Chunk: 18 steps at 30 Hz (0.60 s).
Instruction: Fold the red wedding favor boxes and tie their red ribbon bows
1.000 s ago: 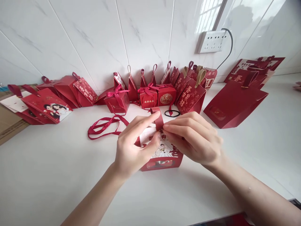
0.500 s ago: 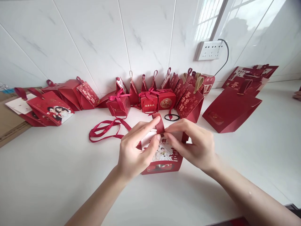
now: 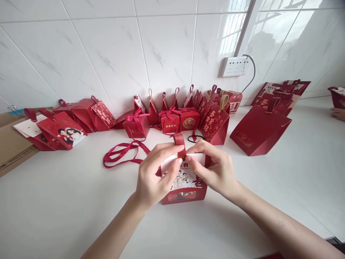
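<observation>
A red and white gift bag (image 3: 185, 196) is stood upright on the white counter (image 3: 107, 208), in front of the person, and its top edge is held from both sides. By the left hand (image 3: 156, 172) the top is pinched beside the strap loop (image 3: 179, 142), with the thumb pressed to the front and the index finger laid against the loop. By the right hand (image 3: 215, 169) the other side is gripped, thumb in front, the fingertips partly hidden behind the edge; only a narrow opening is left between thumb and fingers of each hand. A printed couple (partly covered by the fingers) is shown on the front, above a clear window. Behind, a ribbon (image 3: 113, 158) is laid in loose loops and a black ring (image 3: 196, 139) is placed near two bow-tied boxes (image 3: 171, 123). A plain red bag (image 3: 258, 133) is set to the right, and at the far right edge another person's hand (image 3: 338, 114) is partly seen under a red item (image 3: 338, 99)
</observation>
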Available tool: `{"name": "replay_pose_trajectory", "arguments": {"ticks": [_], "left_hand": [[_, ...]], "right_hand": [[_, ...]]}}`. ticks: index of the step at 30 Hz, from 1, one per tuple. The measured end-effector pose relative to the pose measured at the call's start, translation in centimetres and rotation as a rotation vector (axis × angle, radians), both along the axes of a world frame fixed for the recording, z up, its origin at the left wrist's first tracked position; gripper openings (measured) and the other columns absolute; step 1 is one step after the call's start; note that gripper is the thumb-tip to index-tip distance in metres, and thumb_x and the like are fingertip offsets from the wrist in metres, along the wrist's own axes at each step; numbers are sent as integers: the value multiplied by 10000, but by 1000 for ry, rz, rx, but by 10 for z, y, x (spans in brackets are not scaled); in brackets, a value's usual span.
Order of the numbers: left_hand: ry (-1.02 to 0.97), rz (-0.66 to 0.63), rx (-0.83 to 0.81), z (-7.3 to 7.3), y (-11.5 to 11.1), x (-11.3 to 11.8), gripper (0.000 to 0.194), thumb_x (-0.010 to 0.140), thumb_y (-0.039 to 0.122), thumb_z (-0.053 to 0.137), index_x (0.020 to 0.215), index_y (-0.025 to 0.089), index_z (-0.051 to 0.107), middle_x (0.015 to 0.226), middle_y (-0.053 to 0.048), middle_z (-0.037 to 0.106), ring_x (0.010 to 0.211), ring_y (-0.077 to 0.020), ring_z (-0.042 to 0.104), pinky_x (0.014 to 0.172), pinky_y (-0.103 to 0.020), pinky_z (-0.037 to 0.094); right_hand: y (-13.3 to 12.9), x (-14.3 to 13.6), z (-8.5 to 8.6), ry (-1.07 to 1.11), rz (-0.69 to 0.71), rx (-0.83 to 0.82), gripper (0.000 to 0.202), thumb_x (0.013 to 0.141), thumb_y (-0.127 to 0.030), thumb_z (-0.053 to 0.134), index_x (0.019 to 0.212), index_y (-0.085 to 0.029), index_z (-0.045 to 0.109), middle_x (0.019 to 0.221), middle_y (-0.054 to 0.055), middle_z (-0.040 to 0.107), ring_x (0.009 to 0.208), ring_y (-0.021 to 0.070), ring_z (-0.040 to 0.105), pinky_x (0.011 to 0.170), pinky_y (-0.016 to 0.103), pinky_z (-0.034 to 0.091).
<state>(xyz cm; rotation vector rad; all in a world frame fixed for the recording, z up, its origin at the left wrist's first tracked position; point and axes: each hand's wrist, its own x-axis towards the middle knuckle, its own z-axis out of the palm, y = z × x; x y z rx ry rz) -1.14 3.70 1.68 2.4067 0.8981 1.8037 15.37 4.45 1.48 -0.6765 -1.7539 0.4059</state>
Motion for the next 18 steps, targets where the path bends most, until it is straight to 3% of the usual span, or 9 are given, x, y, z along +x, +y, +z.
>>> {"name": "replay_pose_trajectory", "arguments": {"ticks": [7, 13, 18], "left_hand": [[-25, -29, -98, 2, -2, 0, 348, 858, 87, 595, 1162, 249, 645, 1031, -7, 690, 930, -107, 655, 803, -184, 555], [-55, -63, -147, 3, -3, 0, 374, 865, 82, 566, 1183, 263, 645, 1039, -5, 690, 931, -104, 653, 806, -188, 558], [-74, -34, -156, 4, -4, 2, 356, 848, 96, 577, 1155, 255, 666, 1032, -21, 706, 907, -136, 670, 746, -218, 583]], "right_hand": [[0, 0, 5, 21, 11, -117, 77, 842, -188, 616, 770, -173, 639, 672, -29, 615, 569, 77, 537, 495, 177, 406], [0, 1, 7, 49, 54, -219, 85, 811, -184, 609, 730, -176, 634, 675, -29, 635, 592, 92, 566, 540, 192, 457], [-1, 2, 8, 16, 45, -181, 43, 804, -194, 616, 771, -178, 637, 692, -21, 641, 600, 99, 565, 543, 203, 454]]}}
